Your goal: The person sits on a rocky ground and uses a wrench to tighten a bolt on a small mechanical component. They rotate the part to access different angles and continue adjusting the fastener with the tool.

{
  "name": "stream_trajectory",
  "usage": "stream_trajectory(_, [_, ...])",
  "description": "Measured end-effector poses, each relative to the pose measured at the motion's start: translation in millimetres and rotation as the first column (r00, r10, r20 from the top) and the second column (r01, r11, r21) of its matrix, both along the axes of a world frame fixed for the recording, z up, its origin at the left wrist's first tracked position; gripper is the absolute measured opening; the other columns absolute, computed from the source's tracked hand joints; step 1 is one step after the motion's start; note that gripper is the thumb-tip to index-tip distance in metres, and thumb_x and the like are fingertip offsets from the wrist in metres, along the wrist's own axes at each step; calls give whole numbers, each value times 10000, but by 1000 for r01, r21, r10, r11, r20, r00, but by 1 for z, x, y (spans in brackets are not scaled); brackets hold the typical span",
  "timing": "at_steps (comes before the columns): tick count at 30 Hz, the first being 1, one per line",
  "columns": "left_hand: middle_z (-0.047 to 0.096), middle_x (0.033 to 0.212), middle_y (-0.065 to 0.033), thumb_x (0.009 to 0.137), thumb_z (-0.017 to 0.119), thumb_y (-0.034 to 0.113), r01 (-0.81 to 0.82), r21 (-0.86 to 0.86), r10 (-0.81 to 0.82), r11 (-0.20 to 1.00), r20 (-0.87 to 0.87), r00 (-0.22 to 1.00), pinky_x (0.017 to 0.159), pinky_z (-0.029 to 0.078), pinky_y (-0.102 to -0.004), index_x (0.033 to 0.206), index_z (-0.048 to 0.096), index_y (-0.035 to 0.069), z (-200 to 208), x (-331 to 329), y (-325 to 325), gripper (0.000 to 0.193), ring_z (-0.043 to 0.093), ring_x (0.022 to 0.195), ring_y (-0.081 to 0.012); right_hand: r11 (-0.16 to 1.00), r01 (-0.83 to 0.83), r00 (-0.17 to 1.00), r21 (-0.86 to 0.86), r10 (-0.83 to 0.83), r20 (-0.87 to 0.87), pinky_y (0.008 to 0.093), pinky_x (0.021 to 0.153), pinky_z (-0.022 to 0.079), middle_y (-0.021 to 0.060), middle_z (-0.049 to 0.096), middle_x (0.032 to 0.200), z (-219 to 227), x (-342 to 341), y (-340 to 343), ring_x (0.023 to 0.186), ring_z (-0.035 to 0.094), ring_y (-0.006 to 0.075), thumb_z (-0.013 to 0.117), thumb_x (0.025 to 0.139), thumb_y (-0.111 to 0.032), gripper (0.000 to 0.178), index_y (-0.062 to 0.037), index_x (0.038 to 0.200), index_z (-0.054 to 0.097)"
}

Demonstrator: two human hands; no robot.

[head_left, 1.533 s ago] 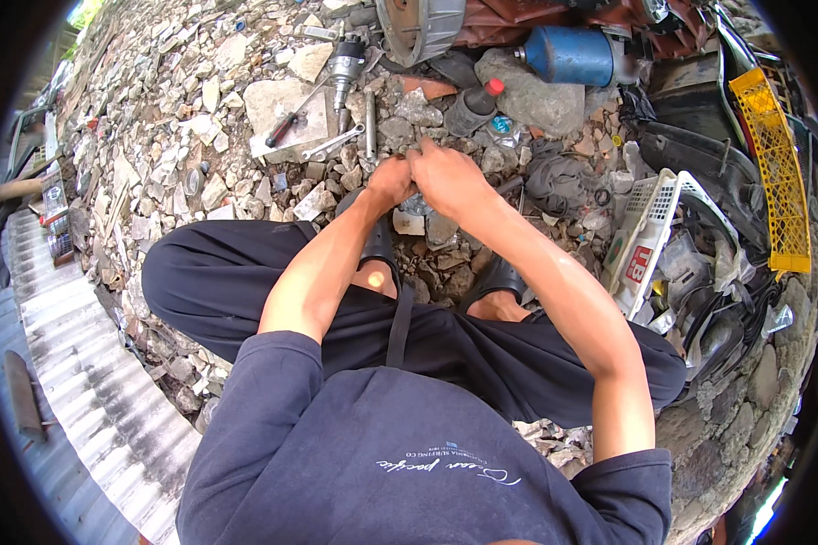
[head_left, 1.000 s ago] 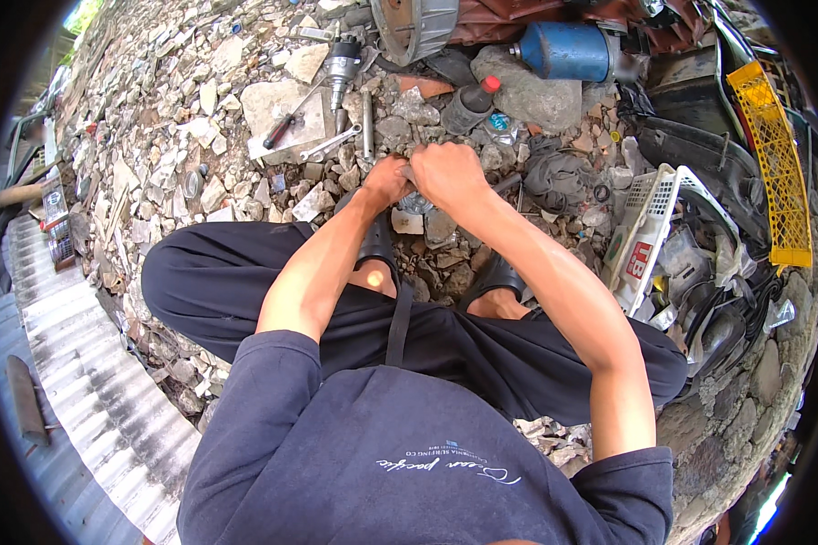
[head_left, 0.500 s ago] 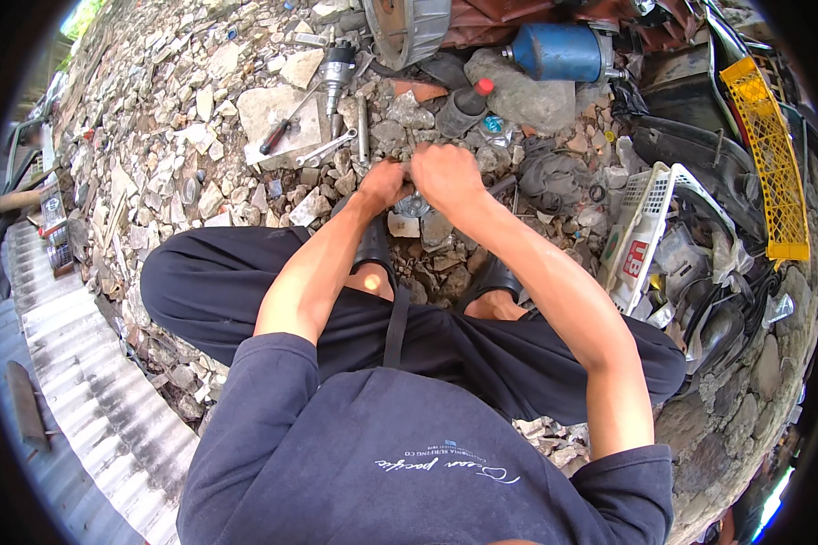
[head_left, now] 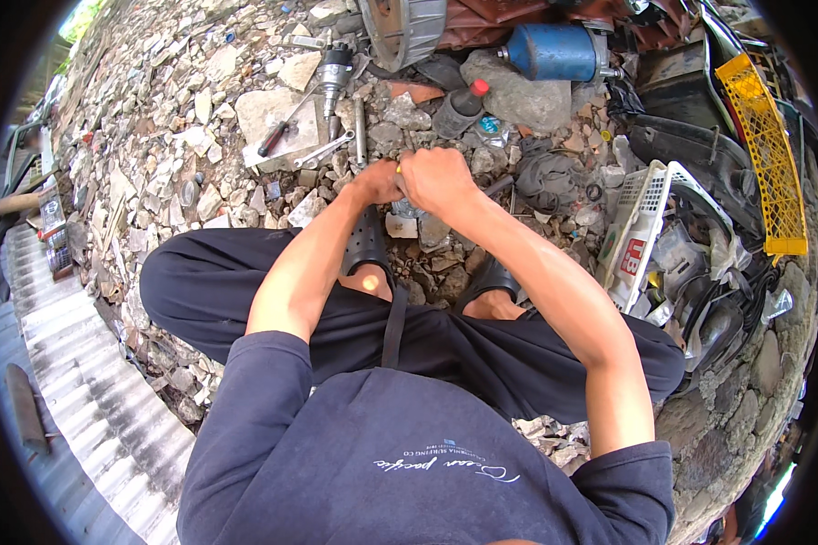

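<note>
My left hand [head_left: 377, 184] and my right hand [head_left: 438, 180] meet over the stones between my feet, both closed. A small yellow bit shows between them; the fingers hide most of whatever they grip. Just below them, a clear crumpled piece [head_left: 405, 209] lies partly covered. Beyond my left hand rest a metal rod [head_left: 361, 132] and a combination wrench [head_left: 325, 151]. A screwdriver [head_left: 274, 136] with a dark and red handle lies on a flat stone slab [head_left: 282, 113]. A metal tool or machine part [head_left: 334, 74] with a black end lies beyond the slab.
A dark bottle [head_left: 458, 113] with a red cap stands beyond my right hand, near a blue cylinder [head_left: 554, 52]. At right are a dark cloth [head_left: 550, 179], a white crate [head_left: 629, 241] and a yellow crate piece [head_left: 762, 154]. Corrugated sheeting [head_left: 91, 363] borders the rubble at left.
My two hands have shifted slightly left and turned a little, and a yellow bit now shows between them. The things on the ground lie as before.
</note>
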State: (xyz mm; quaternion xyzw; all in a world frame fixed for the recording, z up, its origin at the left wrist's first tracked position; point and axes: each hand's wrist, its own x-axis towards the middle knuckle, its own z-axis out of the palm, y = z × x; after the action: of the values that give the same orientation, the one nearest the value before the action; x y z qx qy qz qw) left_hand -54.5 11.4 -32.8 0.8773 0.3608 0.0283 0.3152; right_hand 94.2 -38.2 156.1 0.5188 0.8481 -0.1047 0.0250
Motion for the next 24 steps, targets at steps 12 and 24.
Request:
stream_trajectory(12, [679, 977, -214, 792, 674, 177, -29, -145, 6, 989, -160, 987, 855, 503, -454, 1060, 659, 35, 60, 0, -3, 304, 636, 950, -386, 903, 397, 918, -163, -394, 49, 437, 674, 563, 185, 703, 774, 4, 5, 10, 789, 707, 353, 395, 943, -624, 699, -30, 801, 736])
stream_trajectory(24, [687, 907, -184, 825, 705, 176, -28, -30, 32, 999, 151, 988, 780, 507, -446, 981, 701, 52, 38, -7, -8, 199, 634, 858, -399, 975, 150, 976, -164, -172, -130, 460, 754, 549, 197, 705, 887, 22, 13, 16, 873, 693, 362, 625, 778, -146, 179, -12, 840, 725])
